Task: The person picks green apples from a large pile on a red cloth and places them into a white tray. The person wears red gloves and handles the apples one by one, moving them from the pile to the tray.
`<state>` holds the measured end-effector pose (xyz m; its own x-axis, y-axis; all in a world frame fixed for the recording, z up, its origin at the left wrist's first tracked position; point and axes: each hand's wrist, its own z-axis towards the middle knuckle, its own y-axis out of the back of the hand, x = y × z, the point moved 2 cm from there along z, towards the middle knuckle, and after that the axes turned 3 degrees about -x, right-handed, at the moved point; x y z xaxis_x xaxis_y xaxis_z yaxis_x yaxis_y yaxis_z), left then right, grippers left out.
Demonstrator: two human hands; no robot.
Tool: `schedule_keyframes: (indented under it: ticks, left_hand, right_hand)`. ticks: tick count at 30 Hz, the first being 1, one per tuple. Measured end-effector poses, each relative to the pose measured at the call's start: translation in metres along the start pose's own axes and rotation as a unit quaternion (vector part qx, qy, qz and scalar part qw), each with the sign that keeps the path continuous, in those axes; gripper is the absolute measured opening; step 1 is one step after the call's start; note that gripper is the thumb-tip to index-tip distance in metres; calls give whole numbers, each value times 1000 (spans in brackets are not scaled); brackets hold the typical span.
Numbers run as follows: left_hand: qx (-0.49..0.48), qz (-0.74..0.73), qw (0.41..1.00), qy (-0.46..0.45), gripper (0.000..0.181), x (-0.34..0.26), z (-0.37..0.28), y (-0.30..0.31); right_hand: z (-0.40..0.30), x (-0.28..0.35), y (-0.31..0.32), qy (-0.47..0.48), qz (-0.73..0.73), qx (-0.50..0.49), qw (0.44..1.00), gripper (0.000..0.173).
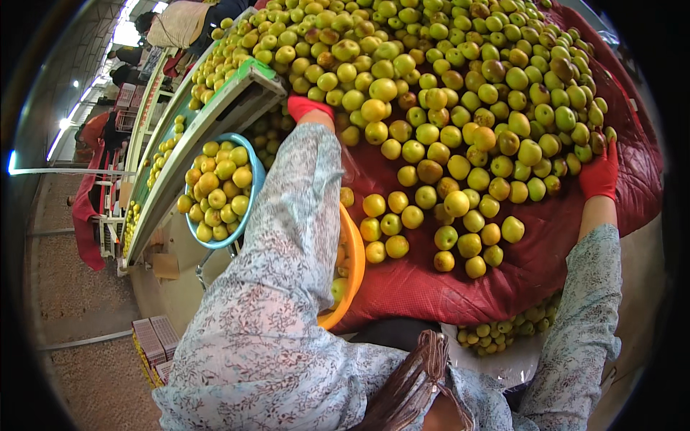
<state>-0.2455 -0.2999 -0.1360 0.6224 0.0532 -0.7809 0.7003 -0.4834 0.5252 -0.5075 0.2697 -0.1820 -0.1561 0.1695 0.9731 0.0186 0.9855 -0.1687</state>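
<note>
Yellow-green round fruits [478, 137] lie in a large heap on a red quilted cloth [431, 285]. My left hand [310, 108], in a red glove, reaches to the near left edge of the heap, beside the end of a conveyor; its fingers are mostly hidden, so its hold cannot be told. At the right edge of the heap is my right hand [601, 172], also red-gloved, with its fingertips against the outermost fruits. Whether it grips one is unclear. Under my left forearm an orange basin [353, 264] with some fruits shows in part.
A blue basin [256, 178] full of fruits stands left of my left arm. Beyond it runs a conveyor [215, 116] with a green belt carrying fruits. More fruits [493, 334] lie in a pale liner below the cloth. People [178, 24] are at the upper left; stacked crates [153, 342] stand lower left.
</note>
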Motion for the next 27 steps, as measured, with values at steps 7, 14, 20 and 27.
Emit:
schedule_keyframes:
  ticks: [7, 14, 20, 27]
  left_hand:
    - [154, -238, 959, -22, 38, -48, 20, -44]
    - [332, -299, 893, -43, 41, -90, 13, -76]
    - [532, -336, 777, -25, 52, -95, -14, -113]
    - [560, -154, 785, -213, 42, -91, -116, -156]
  right_hand:
    - [-29, 34, -20, -32, 60, 19, 997, 41]
    - [-79, 76, -99, -140, 131, -1, 982, 38]
    - [-46, 37, -79, -91, 124, 105, 983, 46]
    - [-37, 33, -75, -212, 188, 95, 954, 45]
